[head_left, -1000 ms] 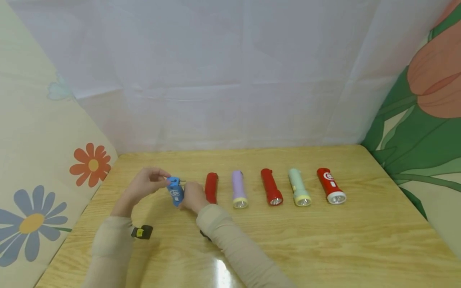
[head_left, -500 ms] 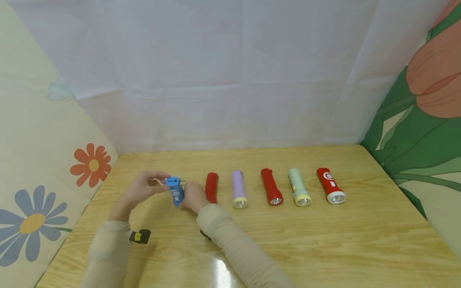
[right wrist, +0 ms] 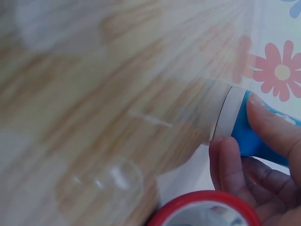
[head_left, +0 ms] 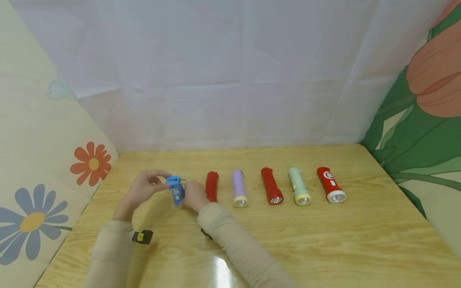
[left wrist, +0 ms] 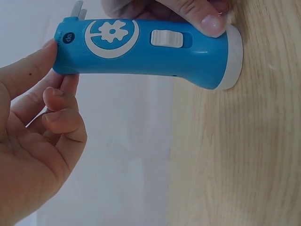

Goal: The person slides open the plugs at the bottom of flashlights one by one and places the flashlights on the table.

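A blue flashlight (left wrist: 141, 52) with a white rim round its head (left wrist: 233, 56) stands upright, head down, at the left part of the table. Two metal plug prongs (left wrist: 79, 9) stick out at its tail end. My left hand (head_left: 142, 188) pinches the tail end between thumb and fingertips. Low on the body, my right hand (head_left: 193, 196) grips the flashlight near its head, with the thumb (right wrist: 268, 122) on the blue side just above the white rim. In the left wrist view the white slide switch (left wrist: 167, 38) faces the camera. The head camera sees the lower end mostly behind my right hand.
To the right lie a red flashlight (head_left: 211, 186), a purple one (head_left: 238, 186), another red one (head_left: 270, 184), a mint green one (head_left: 298, 184) and a red and white one (head_left: 328, 182). A red-rimmed lens (right wrist: 202, 200) sits close under my right hand. White cloth (head_left: 237, 80) hangs behind.
My left fingers have shifted slightly at the flashlight's tail end, and its top has tipped a little. The right hand and the other flashlights stay where they were.
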Available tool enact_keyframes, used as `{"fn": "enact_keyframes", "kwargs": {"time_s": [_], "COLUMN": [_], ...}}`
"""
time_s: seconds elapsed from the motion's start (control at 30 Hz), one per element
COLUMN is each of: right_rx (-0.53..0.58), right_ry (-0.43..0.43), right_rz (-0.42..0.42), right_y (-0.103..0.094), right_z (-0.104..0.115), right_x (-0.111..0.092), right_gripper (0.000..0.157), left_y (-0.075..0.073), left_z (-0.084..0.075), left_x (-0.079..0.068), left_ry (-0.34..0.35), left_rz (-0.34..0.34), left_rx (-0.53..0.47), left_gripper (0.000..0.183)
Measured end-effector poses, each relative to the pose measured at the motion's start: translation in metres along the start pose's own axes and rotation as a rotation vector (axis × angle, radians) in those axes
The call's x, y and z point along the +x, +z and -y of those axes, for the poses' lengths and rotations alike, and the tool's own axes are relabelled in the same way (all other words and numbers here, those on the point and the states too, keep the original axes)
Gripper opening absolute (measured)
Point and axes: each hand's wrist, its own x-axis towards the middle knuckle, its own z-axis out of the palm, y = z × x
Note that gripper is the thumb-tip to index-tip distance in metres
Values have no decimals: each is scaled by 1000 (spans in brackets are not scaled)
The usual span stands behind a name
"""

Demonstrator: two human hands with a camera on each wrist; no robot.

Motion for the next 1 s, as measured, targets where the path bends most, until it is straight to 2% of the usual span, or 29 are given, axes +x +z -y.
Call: {"fn": "enact_keyframes", "kwargs": {"time_s": [0.5,0.57,0.73,0.8,1.0], "right_rx": [-30,-27,-20,-13,2], "right_ry": [-6,-1,2,3,17], "right_rz": [17,21,22,23,32], "right_y": [-5,-5,-4,-4,-3], "right_z": [2,2,2,2,1], "right_x": [2,2,0,-1,-2], "right_gripper": [38,38,38,38,38], "left_y": [-1,-2,-2,-1,0], "left_z": [-3,-13,-10,1,1], "left_x": [3,1,3,5,6], "left_ry": [23,18,21,20,-12], "left_rz": [-3,-2,-7,-9,1], "left_rx": [10,17,25,21,5], "left_gripper": [25,24,23,24,25]}}
